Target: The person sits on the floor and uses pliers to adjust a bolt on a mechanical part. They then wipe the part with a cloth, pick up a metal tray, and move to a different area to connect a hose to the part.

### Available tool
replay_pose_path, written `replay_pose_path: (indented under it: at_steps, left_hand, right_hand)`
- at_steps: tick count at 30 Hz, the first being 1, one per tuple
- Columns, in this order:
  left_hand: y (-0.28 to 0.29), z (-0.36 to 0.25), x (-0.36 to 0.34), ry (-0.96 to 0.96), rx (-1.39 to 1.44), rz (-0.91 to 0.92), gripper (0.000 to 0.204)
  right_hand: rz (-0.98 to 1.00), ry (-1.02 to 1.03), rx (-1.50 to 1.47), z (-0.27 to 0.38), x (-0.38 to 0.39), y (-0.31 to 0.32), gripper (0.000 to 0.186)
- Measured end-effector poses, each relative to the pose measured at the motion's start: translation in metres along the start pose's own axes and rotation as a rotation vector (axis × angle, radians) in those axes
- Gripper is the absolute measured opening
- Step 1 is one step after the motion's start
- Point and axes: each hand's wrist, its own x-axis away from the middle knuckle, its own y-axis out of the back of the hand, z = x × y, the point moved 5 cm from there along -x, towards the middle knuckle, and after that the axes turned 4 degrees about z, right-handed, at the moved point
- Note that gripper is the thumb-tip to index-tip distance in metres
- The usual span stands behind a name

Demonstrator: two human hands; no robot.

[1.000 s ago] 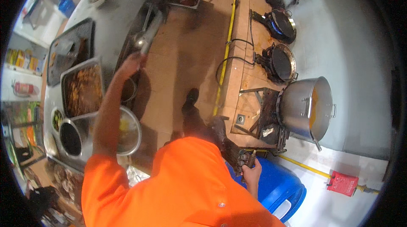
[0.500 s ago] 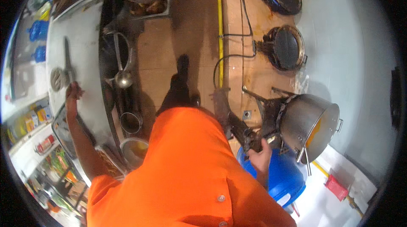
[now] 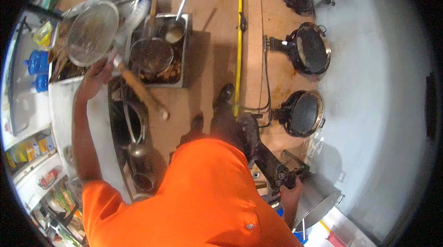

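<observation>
At the left, my left hand (image 3: 99,75) is raised above the counter, its fingers closed at the neck of a strainer (image 3: 93,33). The strainer has a wide round mesh and a long wooden handle, whose blurred end points down to the right over the floor. At the lower right, my right hand (image 3: 290,194) is closed against a dark, elongated metal piece (image 3: 263,150); its kind is unclear. A large metal pot (image 3: 318,201) stands beside that hand, partly covered by my arm.
Two black gas burners (image 3: 311,51) (image 3: 305,113) stand along the grey wall. A yellow pipe (image 3: 239,58) runs along the tiled floor. Pans rest over a metal tray (image 3: 184,74); a ladle (image 3: 135,149) lies beside the white counter (image 3: 101,136). Blue water bottles (image 3: 39,62) are far left.
I have moved forward, so the burners and pot appear lower. My left hand has gone from the counter to the strainer, and its handle has swung round. My right hand stays at the dark piece.
</observation>
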Motion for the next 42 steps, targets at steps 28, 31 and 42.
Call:
replay_pose_path:
  at_steps: [28, 31, 42]
  left_hand:
    - [-0.146, -0.195, -0.722, 0.307, 0.750, 0.493, 0.050]
    - [-0.237, -0.208, -0.817, 0.411, 1.100, 0.441, 0.043]
    - [-0.329, -0.184, -0.985, 1.073, 1.228, -0.136, 0.048]
  right_hand:
    - [0.111, -0.066, 0.151, 0.502, -0.661, -0.023, 0.041]
    - [0.103, -0.101, 0.077, 0.582, -0.715, -0.027, 0.041]
    - [0.009, -0.049, -0.033, 0.769, -0.947, -0.080, 0.040]
